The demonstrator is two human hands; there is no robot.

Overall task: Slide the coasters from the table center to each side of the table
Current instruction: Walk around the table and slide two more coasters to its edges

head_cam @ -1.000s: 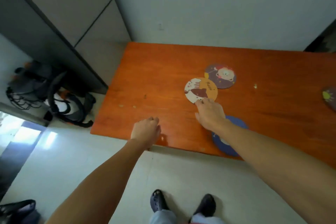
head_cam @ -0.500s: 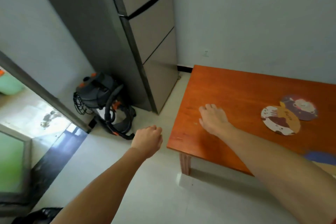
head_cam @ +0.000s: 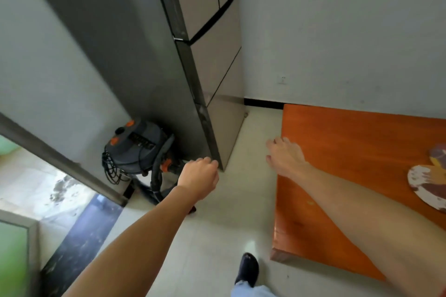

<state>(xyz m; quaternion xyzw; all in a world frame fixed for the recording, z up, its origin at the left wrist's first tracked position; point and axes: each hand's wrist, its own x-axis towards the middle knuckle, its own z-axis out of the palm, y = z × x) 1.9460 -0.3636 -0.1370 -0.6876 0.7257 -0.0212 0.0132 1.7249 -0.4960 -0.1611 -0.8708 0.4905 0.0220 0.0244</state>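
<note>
The orange wooden table (head_cam: 350, 147) fills the right of the view. At the right edge of the picture lie a white and brown coaster (head_cam: 427, 188) and, behind it, part of a purple coaster (head_cam: 438, 153), both cut off by the frame. My right hand (head_cam: 286, 158) hovers over the table's left edge, palm down, fingers spread, holding nothing. My left hand (head_cam: 199, 175) is curled into a loose fist above the floor, left of the table, with nothing in it.
A tall grey fridge (head_cam: 205, 55) stands against the wall to the left of the table. A grey and orange vacuum cleaner (head_cam: 137, 149) sits on the floor beside it. My dark shoe (head_cam: 247, 269) is on the pale tiled floor near the table's corner.
The view has swung far to the left. My right hand left the coasters and moved to the table's left edge. My left hand went off the table over the floor.
</note>
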